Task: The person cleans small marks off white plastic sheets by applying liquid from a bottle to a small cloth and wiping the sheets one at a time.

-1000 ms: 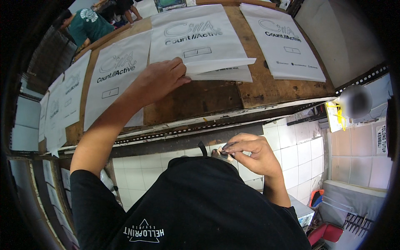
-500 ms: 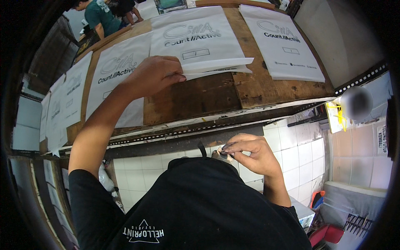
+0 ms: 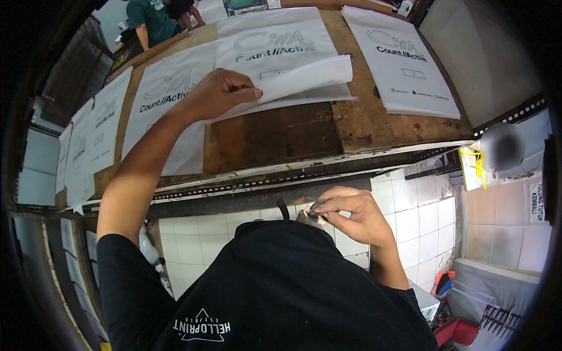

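My left hand (image 3: 225,93) pinches the near edge of a thin white printed sheet (image 3: 281,44), which lies in the middle of the wooden table. The edge is lifted and curls back over the print, with a further white layer showing beneath it. Close to my belly, away from the table, is my right hand (image 3: 354,213). Its thumb and fingers are pressed together and the fingertips look dark. Something small and pale shows by the fingertips; whether they hold it I cannot make out.
Similar printed sheets lie on the wooden table (image 3: 275,137): one at the right (image 3: 410,70), others at the left (image 3: 105,123). A person in a green shirt (image 3: 153,23) is beyond the far left side. A perforated metal rail (image 3: 175,202) runs beneath the table's near edge.
My left hand has raised the sheet's near edge, so the fold now stands higher and covers more of the print. My right hand keeps its place.
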The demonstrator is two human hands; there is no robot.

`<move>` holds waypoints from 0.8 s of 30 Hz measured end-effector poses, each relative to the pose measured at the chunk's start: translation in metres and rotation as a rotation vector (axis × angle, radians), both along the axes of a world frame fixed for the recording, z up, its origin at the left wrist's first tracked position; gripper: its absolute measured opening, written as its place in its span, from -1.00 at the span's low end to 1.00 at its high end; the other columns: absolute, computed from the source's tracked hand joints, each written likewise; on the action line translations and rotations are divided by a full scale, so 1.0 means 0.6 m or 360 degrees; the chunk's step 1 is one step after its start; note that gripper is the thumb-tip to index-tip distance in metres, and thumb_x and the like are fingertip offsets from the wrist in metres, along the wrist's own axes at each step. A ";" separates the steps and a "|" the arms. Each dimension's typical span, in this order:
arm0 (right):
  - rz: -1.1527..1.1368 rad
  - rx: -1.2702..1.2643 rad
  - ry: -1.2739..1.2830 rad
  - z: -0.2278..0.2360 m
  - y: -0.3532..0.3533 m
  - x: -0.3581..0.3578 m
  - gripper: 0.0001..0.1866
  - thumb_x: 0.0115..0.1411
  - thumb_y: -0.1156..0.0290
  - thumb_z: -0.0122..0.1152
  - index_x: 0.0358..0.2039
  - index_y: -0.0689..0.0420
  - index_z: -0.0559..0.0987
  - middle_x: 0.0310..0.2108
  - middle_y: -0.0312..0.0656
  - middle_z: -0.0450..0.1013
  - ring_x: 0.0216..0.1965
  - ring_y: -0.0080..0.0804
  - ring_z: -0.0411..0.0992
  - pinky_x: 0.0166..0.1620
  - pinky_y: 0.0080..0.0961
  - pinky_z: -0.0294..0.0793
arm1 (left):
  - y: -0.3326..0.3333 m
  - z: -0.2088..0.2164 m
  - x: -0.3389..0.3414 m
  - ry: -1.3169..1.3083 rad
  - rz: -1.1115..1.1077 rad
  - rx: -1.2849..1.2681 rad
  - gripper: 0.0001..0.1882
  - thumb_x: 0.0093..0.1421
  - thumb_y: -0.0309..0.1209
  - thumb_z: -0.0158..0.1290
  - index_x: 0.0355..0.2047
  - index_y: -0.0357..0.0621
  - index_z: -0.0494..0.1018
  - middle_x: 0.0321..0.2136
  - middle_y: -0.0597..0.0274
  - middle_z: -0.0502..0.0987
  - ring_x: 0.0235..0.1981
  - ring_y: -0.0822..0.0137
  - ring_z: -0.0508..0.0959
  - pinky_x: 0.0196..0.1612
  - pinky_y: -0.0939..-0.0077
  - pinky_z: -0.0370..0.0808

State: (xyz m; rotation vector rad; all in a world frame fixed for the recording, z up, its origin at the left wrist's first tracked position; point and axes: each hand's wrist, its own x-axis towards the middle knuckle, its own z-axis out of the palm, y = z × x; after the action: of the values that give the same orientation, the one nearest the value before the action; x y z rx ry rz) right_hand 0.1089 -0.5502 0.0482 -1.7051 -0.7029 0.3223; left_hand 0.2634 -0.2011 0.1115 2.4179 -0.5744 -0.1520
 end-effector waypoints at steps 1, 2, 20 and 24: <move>0.0005 0.0006 -0.0003 0.000 0.001 0.000 -0.81 0.13 0.58 0.25 -0.23 0.21 0.73 -0.22 -0.11 0.65 -0.18 -0.25 0.64 -0.10 -0.39 0.60 | 0.002 -0.001 0.000 0.0002 -0.0034 -0.0073 -0.67 0.34 -0.18 0.19 -0.34 -0.24 0.65 -0.58 0.36 0.55 -0.50 0.57 0.41 -0.36 0.53 0.37; 0.0007 0.0010 -0.0008 0.001 0.001 0.001 -0.81 0.14 0.58 0.25 -0.23 0.21 0.73 -0.22 -0.11 0.65 -0.18 -0.25 0.64 -0.10 -0.39 0.60 | 0.002 0.001 0.001 0.0027 -0.0020 -0.0025 -0.69 0.34 -0.19 0.18 -0.30 -0.23 0.66 -0.55 0.34 0.57 -0.48 0.57 0.43 -0.34 0.53 0.39; 0.0038 0.0040 0.0050 -0.002 0.000 0.013 -0.81 0.16 0.58 0.24 -0.23 0.21 0.73 -0.22 -0.10 0.65 -0.19 -0.25 0.63 -0.11 -0.39 0.60 | -0.015 0.009 -0.033 -0.0136 0.0167 0.0073 -0.71 0.38 -0.27 0.07 -0.21 -0.31 0.52 -0.41 0.03 0.58 -0.38 0.27 0.52 -0.21 0.33 0.46; 0.0052 0.0041 0.0085 -0.004 -0.001 0.018 -0.81 0.16 0.58 0.24 -0.22 0.21 0.73 -0.22 -0.10 0.64 -0.18 -0.25 0.63 -0.10 -0.39 0.60 | -0.018 0.015 -0.043 -0.0202 0.0129 0.0109 -0.73 0.40 -0.28 0.05 -0.19 -0.30 0.49 -0.42 0.01 0.56 -0.40 0.25 0.52 -0.25 0.33 0.46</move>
State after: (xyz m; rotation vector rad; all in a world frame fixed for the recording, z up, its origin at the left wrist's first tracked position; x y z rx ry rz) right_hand 0.1195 -0.5508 0.0458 -1.6560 -0.6937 0.3786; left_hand 0.2374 -0.2121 0.1203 2.5260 -0.5346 0.0170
